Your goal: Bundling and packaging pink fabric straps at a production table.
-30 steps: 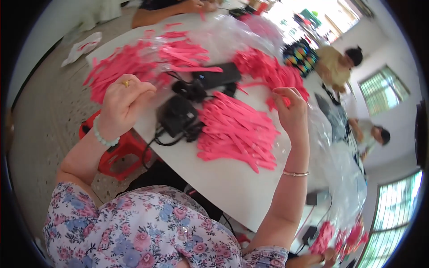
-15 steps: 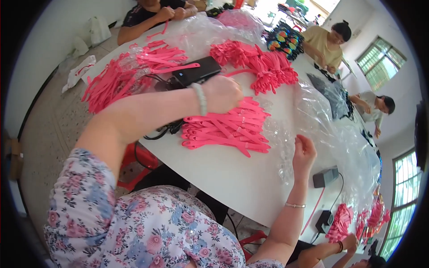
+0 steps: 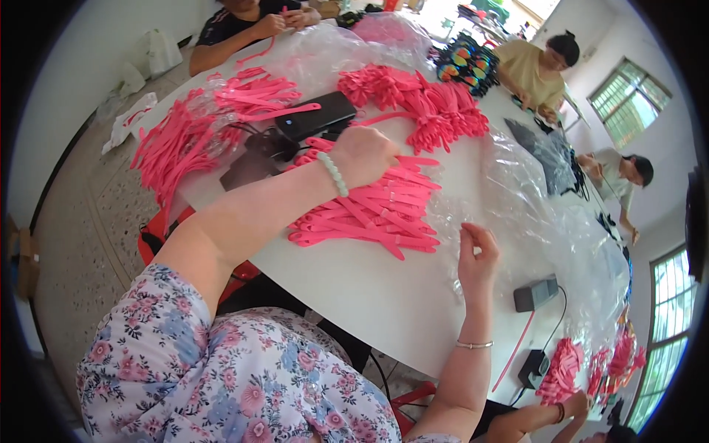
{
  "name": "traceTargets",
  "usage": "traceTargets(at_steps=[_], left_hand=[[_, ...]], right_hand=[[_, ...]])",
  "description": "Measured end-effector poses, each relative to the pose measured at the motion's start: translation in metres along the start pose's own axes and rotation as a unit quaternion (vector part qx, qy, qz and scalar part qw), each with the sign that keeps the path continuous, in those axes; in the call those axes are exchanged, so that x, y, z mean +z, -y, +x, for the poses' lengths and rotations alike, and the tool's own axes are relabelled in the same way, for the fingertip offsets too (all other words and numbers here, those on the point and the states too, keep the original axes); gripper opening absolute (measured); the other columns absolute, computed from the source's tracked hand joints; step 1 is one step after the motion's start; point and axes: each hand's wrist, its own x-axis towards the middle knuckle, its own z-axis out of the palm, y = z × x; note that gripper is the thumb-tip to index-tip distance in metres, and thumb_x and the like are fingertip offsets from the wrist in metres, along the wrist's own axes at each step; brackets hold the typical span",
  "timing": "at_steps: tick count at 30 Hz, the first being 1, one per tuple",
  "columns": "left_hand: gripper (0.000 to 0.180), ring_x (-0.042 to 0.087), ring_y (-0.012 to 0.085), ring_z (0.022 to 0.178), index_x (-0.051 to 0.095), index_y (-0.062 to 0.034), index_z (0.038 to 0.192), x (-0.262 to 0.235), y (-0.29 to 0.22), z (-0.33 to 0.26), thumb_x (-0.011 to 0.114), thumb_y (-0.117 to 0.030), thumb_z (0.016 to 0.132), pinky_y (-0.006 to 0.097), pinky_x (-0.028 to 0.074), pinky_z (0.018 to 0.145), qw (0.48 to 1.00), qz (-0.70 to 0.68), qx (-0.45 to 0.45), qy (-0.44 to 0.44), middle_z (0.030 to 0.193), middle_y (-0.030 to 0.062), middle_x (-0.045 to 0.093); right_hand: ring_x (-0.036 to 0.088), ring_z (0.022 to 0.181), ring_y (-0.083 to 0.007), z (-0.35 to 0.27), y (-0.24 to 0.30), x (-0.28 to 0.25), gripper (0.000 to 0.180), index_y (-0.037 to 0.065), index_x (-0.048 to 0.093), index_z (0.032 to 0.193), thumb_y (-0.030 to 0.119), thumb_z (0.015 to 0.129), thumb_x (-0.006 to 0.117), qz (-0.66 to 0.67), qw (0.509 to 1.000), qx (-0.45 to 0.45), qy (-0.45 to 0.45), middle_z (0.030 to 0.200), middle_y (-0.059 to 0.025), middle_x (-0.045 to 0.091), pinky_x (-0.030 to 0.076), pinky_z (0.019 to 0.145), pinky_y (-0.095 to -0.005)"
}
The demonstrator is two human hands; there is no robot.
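As left hand (image 3: 364, 153) overlaps straps (image 3: 373, 213), red-marked bag (image 3: 131, 120)

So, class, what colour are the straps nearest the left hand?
The straps are bright pink, clearest in the head view.

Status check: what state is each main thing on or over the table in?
Left grip, fingers curled; contents unseen.
Right grip, fingers bent; contents unclear.
Near pink straps, loosely stacked, partly hidden.
Far pink straps, bunched together.
Clear plastic, crumpled, spread out.
Black box, lying flat.
Grey box, cable attached.

left fingers (image 3: 387, 153) over pink straps (image 3: 377, 214), white table (image 3: 354, 295)
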Motion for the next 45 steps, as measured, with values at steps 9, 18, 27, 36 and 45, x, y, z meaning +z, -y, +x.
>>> traceTargets(at_steps=[9,18,27,36,45], left_hand=[[0.009,0.059,0.0128,0.06,0.063,0.0024,0.088,-0.036,-0.055,0.007,0.062,-0.003,0.08,0.023,0.048,0.058,0.842,-0.532,-0.038,0.088,0.072,0.0076,0.063],[0.017,0.058,0.008,0.058,0.062,0.0039,0.091,-0.013,-0.087,-0.007,0.059,-0.012,0.086,0.021,0.047,0.052,0.623,-0.71,-0.199,0.262,0.072,0.0048,0.062],[0.017,0.049,0.0045,0.057,0.061,0.0036,0.099,0.01,-0.078,-0.026,0.059,-0.008,0.086,0.019,0.039,0.048,0.69,-0.662,-0.235,0.172,0.072,0.003,0.06],[0.016,0.044,0.0038,0.053,0.062,0.0015,0.099,0.014,-0.077,-0.03,0.057,-0.008,0.088,0.018,0.036,0.046,0.674,-0.696,-0.232,0.085,0.07,-0.0003,0.057],[0.014,0.045,0.0054,0.052,0.057,0.0013,0.1,0.021,-0.075,-0.034,0.05,-0.006,0.09,0.02,0.038,0.046,0.66,-0.701,-0.235,0.135,0.069,0.0023,0.057]], right_hand=[[0.056,0.076,-0.0129,-0.002,0.027,-0.001,0.036,-0.003,0.052,0.115,0.013,0.084,0.062,0.224,0.967,0.107,0.053,0.083,-0.0055,0.061,0.044,0.068,-0.0239],[0.053,0.066,-0.0107,-0.004,0.029,-0.01,0.015,-0.001,0.06,0.092,0.013,0.087,0.058,0.409,0.896,0.166,0.039,0.073,-0.0047,0.059,0.041,0.06,-0.0224],[0.053,0.065,-0.0088,0.009,0.001,-0.044,0.016,-0.002,0.062,0.095,0.012,0.087,0.057,0.371,0.911,0.152,-0.095,0.074,-0.0035,0.059,0.042,0.059,-0.0207],[0.056,0.071,-0.0147,0.005,-0.008,-0.028,0.019,0.0,0.064,0.094,0.007,0.076,0.065,-0.119,0.987,0.061,0.089,0.082,-0.0063,0.06,0.045,0.062,-0.0251],[0.057,0.068,-0.0196,0.01,-0.024,-0.009,0.018,0.001,0.062,0.092,0.006,0.075,0.064,-0.247,0.966,-0.042,0.068,0.082,-0.0085,0.059,0.046,0.061,-0.0291]])
